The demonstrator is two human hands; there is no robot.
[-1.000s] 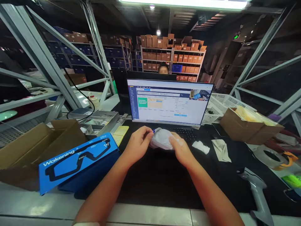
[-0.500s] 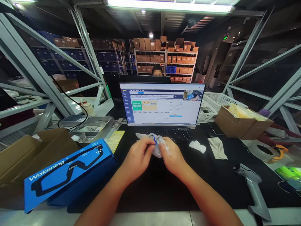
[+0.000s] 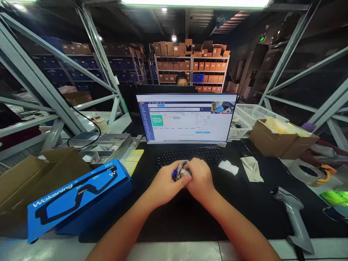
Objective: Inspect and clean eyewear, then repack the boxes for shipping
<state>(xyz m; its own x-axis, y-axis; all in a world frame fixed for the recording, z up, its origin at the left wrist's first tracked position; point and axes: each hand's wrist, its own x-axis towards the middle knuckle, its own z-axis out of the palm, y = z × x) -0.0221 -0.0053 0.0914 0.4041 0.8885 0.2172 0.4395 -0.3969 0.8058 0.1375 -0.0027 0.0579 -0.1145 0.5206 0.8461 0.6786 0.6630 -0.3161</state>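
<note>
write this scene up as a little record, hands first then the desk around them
left hand: curled against a crumpled pale bundle with a blue part
right hand: closed over the same bundle
ahead: keyboard, lit monitor behind it
left side: blue box marked "Wakening"
right side: white scrap, scanner

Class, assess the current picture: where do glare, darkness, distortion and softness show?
Head view, top: long white ceiling light, blown out; head view, left background: rectangular blue shelf bins, dim; head view, lower right: grey plastic handheld scanner, seemingly stretched; head view, centre: crumpled greyish bundle between left hand and right hand, indistinct.
</note>
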